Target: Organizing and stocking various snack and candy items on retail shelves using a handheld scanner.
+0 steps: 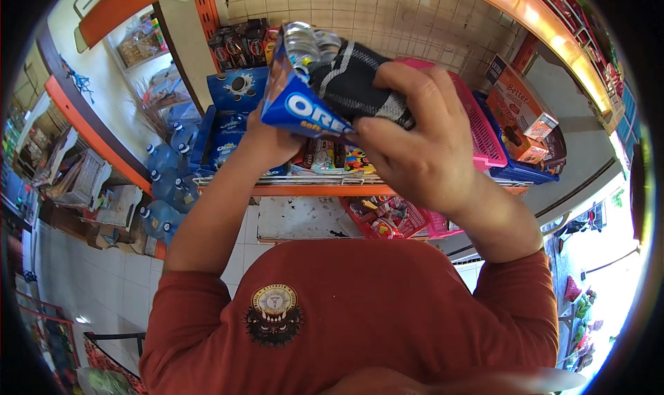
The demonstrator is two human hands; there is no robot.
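Note:
A blue Oreo carton (311,112) is tilted up above the shelf, with my left hand (275,143) holding its lower left side; those fingers are mostly hidden behind it. Clear, shiny round containers (302,42) show in its open top, though what they are is unclear. My right hand (425,141) grips a bundled black-and-grey checked cloth (358,81) between thumb and fingers. The cloth lies against the carton's opening and covers part of the containers.
An orange-edged shelf (311,190) carries a blue box of Oreo packs (225,143), a pink basket (487,141) and a blue basket (524,172) with snack boxes. Below is a red basket (384,221) of packets. Several water jugs (166,182) stand left. Wire mesh (384,11) backs the shelf.

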